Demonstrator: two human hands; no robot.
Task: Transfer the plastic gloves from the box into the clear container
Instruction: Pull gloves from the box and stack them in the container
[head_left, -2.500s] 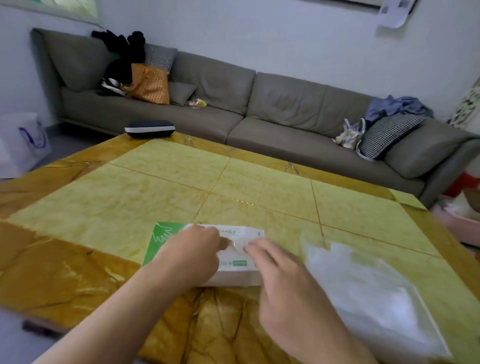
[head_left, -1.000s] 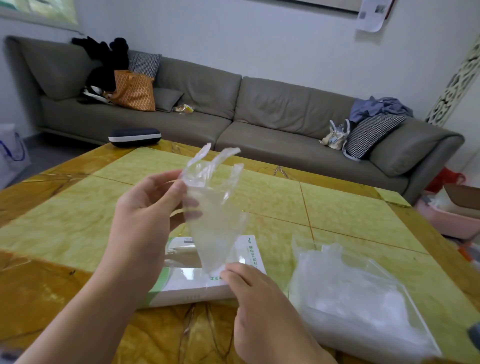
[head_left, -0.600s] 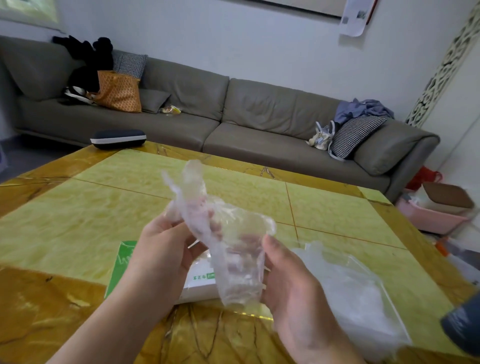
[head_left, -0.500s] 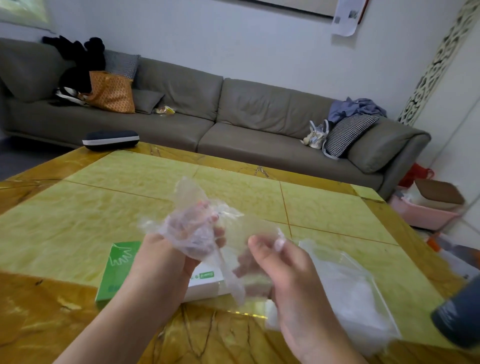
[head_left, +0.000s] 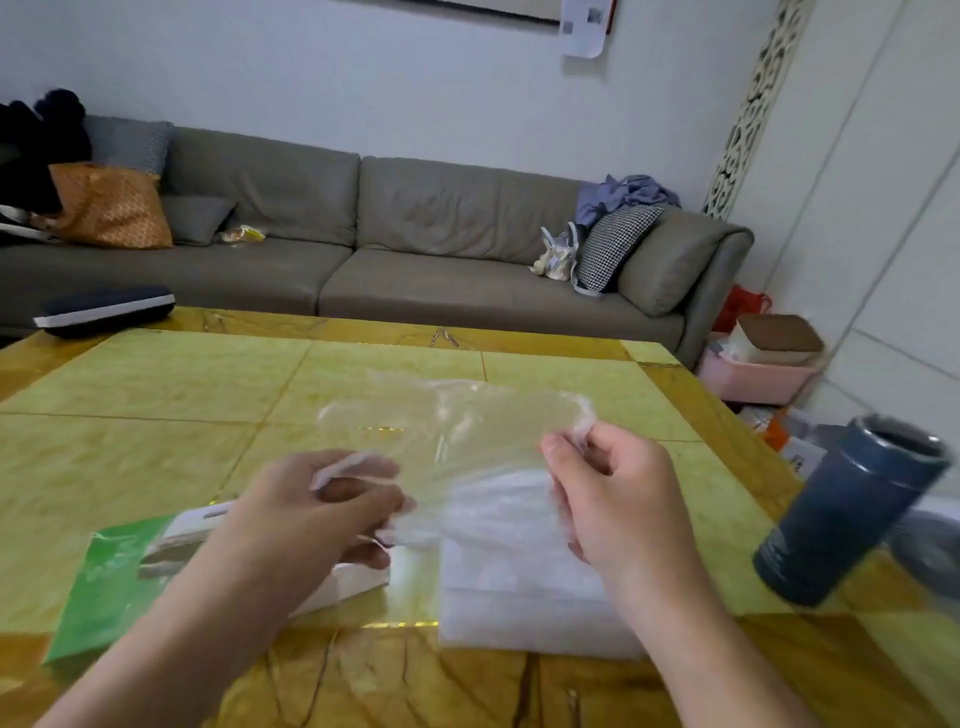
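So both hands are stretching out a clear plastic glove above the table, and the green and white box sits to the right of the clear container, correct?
Not quite. In the head view the green and white box lies left of the clear container, under the left hand. The right hand and the left do hold the plastic glove stretched above the table.

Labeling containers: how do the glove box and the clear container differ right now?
The glove box is opaque green and white card; the clear container is see-through, showing whitish plastic inside. The glove box lies under the left hand, the clear container below the right hand. The stretched plastic glove hangs over the clear container, not the glove box. Both rest on the table.
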